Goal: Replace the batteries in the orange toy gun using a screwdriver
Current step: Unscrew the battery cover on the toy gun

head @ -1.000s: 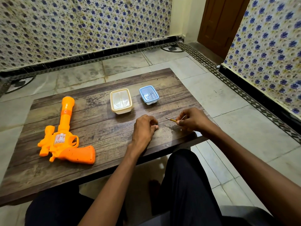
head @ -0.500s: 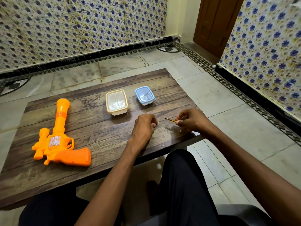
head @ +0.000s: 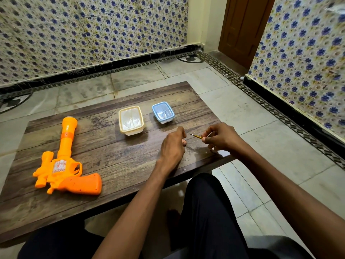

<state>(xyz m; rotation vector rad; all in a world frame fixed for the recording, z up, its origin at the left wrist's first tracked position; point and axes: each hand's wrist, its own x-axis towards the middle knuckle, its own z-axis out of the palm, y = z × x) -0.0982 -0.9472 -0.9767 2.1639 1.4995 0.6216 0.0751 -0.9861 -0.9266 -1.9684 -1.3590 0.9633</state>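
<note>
The orange toy gun (head: 63,165) lies flat at the left end of the low wooden table (head: 112,165), barrel pointing away from me. My right hand (head: 222,137) pinches a thin yellow screwdriver (head: 196,136) near the table's right end, its tip pointing left. My left hand (head: 172,146) rests on the table just left of that tip, fingers curled, with nothing visibly held. Both hands are far from the gun.
A cream-lidded box (head: 131,120) and a smaller blue-lidded box (head: 163,112) stand at the table's far middle. Tiled floor surrounds the table, patterned walls stand behind and to the right, and a brown door (head: 242,28) is at the far right corner.
My hands have stayed where they are, the right still pinching the screwdriver. The view has shifted slightly, so everything sits a little lower and to the left.
</note>
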